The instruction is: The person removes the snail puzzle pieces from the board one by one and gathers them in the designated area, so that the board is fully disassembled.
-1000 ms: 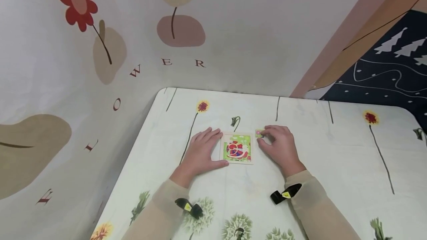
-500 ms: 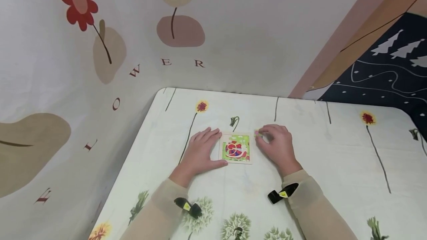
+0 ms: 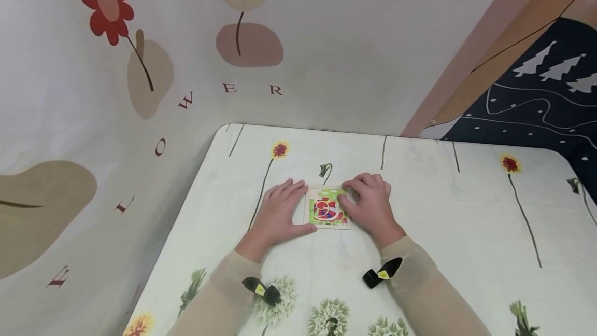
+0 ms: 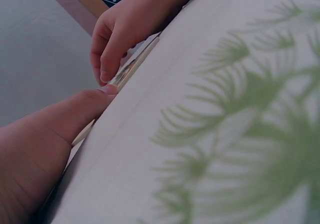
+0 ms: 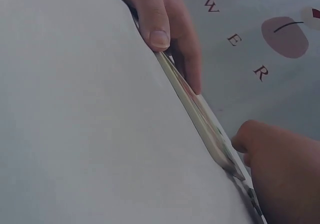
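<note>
A square picture puzzle in a pale wooden frame (image 3: 325,226) lies on the table, showing a red and purple snail on green. My left hand (image 3: 278,211) rests along its left side, fingers straight, fingertips at the upper left corner and thumb on the lower left corner; the left wrist view shows this thumb (image 4: 92,103) on the frame edge. Over the upper right corner, my right hand (image 3: 370,205) has thumb and forefinger close together, pinching the small puzzle piece, which the fingers mostly hide. In the right wrist view the frame (image 5: 192,115) appears edge-on between both hands.
The white tablecloth (image 3: 466,232) has printed flowers and dandelions. A pale wall hanging (image 3: 336,66) with printed letters rises behind the table's back edge, and a dark panel with tree shapes (image 3: 541,102) stands at the right. Each wrist wears a black strapped camera (image 3: 382,273).
My right hand has moved left with the small green and pink puzzle piece, from beside the frame to over its upper right corner. My left hand has stayed at the frame's left side.
</note>
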A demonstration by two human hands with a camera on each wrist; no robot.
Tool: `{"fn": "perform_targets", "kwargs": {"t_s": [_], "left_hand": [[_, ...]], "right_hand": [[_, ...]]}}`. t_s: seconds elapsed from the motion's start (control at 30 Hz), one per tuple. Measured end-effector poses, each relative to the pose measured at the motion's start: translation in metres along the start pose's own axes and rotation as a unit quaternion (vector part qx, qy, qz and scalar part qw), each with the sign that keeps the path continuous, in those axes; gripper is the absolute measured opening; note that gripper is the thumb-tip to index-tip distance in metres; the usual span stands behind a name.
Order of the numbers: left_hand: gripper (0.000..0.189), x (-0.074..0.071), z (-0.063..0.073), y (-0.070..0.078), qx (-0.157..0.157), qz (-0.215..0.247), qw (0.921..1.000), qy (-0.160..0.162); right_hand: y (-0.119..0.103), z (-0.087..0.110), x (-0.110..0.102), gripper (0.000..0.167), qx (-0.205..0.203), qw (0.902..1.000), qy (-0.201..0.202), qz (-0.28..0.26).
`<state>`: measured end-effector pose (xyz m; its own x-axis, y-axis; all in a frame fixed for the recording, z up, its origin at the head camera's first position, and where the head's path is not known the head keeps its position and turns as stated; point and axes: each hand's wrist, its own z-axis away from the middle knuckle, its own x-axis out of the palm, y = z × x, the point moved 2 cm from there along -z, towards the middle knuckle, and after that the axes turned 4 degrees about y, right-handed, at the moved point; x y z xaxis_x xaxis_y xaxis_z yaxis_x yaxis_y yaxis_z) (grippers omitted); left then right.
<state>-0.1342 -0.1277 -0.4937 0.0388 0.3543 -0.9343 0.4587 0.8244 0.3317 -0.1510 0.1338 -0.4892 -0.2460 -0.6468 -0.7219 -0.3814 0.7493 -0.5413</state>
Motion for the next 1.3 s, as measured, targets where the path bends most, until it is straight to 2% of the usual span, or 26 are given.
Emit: {"fn": "perform_targets", "kwargs": {"t_s": [0.2,0.43,0.73,0.97,1.2,1.3], "left_hand": [[0.105,0.001,-0.001,-0.001,0.000,0.000,1.0000,0.000],[0.104,0.001,-0.001,-0.002,0.002,0.001,1.0000,0.005],[0.106,0.000,-0.002,0.000,-0.002,-0.003,1.0000,-0.006],[0.106,0.000,-0.002,0.000,-0.002,-0.004,1.0000,-0.005],[0.105,0.001,-0.001,-0.001,0.009,-0.005,0.9999,0.006],[0.104,0.002,-0.001,-0.002,0.011,-0.006,0.9999,0.007]], "right_hand": [[-0.004,-0.001,0.004,0.028,0.003,0.9996,-0.026,0.006],[-0.017,-0.001,0.015,0.028,-0.016,0.9973,-0.057,0.043],[-0.029,-0.001,0.020,0.027,0.023,0.9954,-0.066,0.065],[-0.035,0.000,0.019,0.026,0.024,0.9942,-0.070,0.077],[-0.043,0.001,0.018,0.034,0.015,0.9941,-0.074,0.078],[-0.044,0.002,0.018,0.034,0.025,0.9934,-0.084,0.075]]}}
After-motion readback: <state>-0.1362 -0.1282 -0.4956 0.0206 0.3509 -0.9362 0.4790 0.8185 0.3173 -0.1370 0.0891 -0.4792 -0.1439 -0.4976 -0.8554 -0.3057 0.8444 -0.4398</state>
